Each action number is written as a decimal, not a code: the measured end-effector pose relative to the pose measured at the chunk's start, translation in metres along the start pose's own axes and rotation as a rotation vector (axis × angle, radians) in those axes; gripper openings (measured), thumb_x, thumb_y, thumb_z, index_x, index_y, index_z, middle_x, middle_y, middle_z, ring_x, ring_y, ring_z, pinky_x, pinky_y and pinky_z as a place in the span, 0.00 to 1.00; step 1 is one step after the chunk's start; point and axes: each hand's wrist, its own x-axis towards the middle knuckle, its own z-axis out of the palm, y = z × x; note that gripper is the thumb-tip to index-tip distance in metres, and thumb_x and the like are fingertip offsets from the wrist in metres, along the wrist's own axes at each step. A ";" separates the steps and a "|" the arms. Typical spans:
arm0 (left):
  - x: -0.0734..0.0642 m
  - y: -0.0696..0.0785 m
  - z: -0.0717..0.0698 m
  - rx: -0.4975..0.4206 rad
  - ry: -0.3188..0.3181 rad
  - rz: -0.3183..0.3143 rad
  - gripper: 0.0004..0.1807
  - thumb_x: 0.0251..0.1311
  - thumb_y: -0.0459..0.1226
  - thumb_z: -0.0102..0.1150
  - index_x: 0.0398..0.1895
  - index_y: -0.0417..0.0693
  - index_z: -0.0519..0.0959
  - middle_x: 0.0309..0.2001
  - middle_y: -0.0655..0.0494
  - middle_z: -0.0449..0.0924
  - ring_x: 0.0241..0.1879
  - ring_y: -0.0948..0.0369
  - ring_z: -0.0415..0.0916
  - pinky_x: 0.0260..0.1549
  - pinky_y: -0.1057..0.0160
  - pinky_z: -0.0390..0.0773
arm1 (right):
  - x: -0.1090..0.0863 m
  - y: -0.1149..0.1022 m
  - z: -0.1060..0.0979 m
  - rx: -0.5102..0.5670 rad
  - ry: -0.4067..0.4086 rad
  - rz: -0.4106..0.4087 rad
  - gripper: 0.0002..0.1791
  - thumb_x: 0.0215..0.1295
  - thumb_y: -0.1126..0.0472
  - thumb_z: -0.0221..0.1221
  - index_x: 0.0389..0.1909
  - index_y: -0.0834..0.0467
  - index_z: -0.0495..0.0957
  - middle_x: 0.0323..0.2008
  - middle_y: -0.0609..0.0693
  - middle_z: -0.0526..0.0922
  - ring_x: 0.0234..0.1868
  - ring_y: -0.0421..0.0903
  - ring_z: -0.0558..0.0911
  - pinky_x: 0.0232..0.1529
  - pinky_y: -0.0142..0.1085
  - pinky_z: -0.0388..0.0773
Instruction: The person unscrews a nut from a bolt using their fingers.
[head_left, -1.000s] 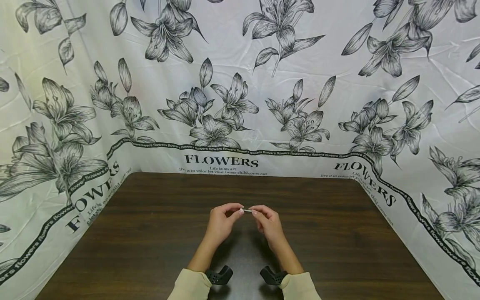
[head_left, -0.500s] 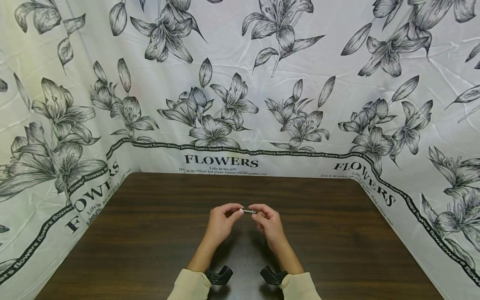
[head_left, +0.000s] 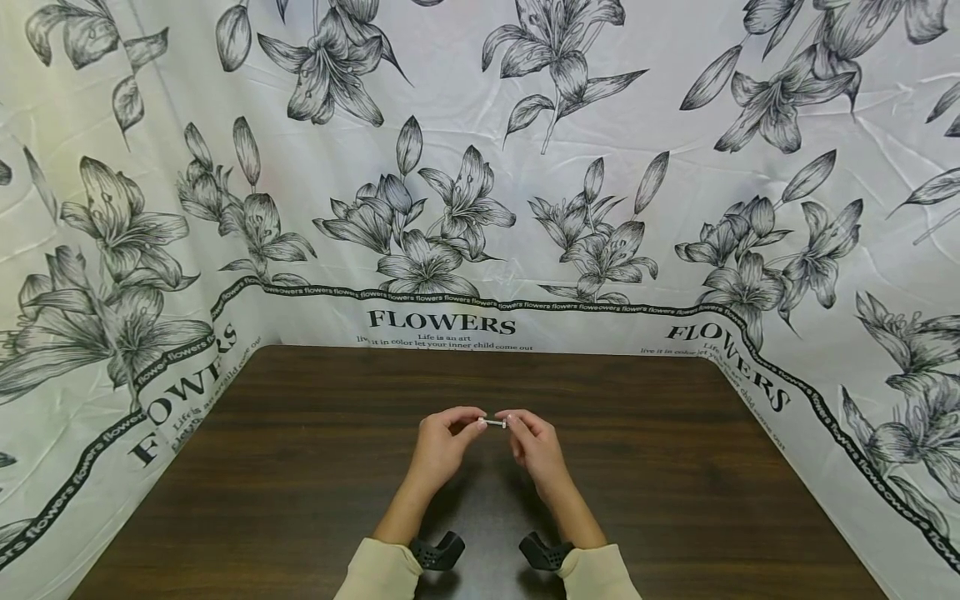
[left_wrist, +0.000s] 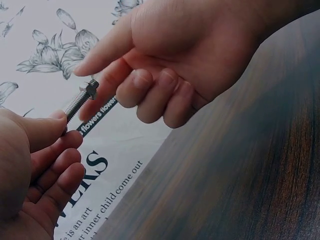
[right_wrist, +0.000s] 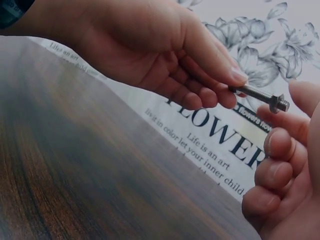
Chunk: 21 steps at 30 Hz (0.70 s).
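A metal bolt (head_left: 492,422) is held roughly level over the table between both hands. My left hand (head_left: 441,447) pinches its head end between thumb and fingertips, which cover the head. Near the bolt's free end sits a nut (right_wrist: 275,103), with a short length of thread showing past it. The thumb and index finger of my right hand (left_wrist: 190,50) are spread on either side of the nut, the thumb apart from it. Behind, the other fingers of that hand are loosely curled. In the right wrist view, the right index fingertip (right_wrist: 264,112) lies right at the nut.
A dark wood-grain table (head_left: 315,500) stretches beneath the hands. Its back and sides are bordered by a white cloth (head_left: 450,208) printed with lilies and lettering. Black wrist devices (head_left: 438,552) are strapped at both cuffs.
A second ago the right fingers covered the bolt's free end; they have since parted and the nut shows. The right hand has shifted only slightly, while the left keeps its pinch.
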 end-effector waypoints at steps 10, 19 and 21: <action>0.000 0.000 -0.001 -0.018 0.005 -0.001 0.05 0.56 0.32 0.69 0.35 0.50 0.86 0.28 0.63 0.83 0.26 0.64 0.77 0.29 0.56 0.78 | -0.005 -0.017 0.005 -0.084 0.005 0.092 0.21 0.77 0.61 0.47 0.36 0.78 0.77 0.13 0.50 0.66 0.13 0.37 0.62 0.16 0.27 0.60; 0.000 0.000 0.000 -0.020 0.006 -0.005 0.05 0.56 0.32 0.68 0.35 0.50 0.86 0.29 0.62 0.83 0.27 0.64 0.78 0.29 0.57 0.79 | -0.005 -0.018 0.005 -0.023 0.013 0.082 0.15 0.73 0.66 0.50 0.31 0.72 0.79 0.13 0.50 0.65 0.14 0.39 0.62 0.15 0.28 0.59; 0.000 0.000 0.000 -0.022 0.006 -0.007 0.05 0.56 0.32 0.68 0.35 0.50 0.86 0.28 0.62 0.83 0.27 0.64 0.78 0.29 0.57 0.79 | -0.005 -0.018 0.005 -0.008 0.016 0.084 0.13 0.73 0.67 0.51 0.30 0.69 0.79 0.14 0.50 0.65 0.14 0.40 0.63 0.15 0.28 0.59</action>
